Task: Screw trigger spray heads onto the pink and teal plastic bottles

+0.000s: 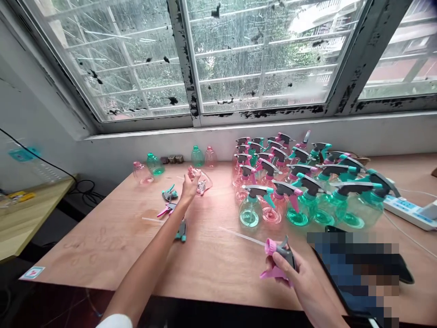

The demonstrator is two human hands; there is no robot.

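My left hand (190,183) reaches far across the wooden table (112,237) and closes its fingers on a clear pink bottle (204,180) lying on its side. My right hand (294,269), near the front edge, grips a grey and pink trigger sprayer head (278,256) whose thin white dip tube (241,235) sticks out to the left. Three loose sprayer heads (170,193) (166,209) (182,231) lie beside my left forearm.
Several assembled pink and green spray bottles (293,187) crowd the table's right half. Empty bottles (155,165) (204,157) stand by the wall under the window. A white power strip (409,212) and a dark tablet (362,269) sit at right. A lower table (30,214) stands left.
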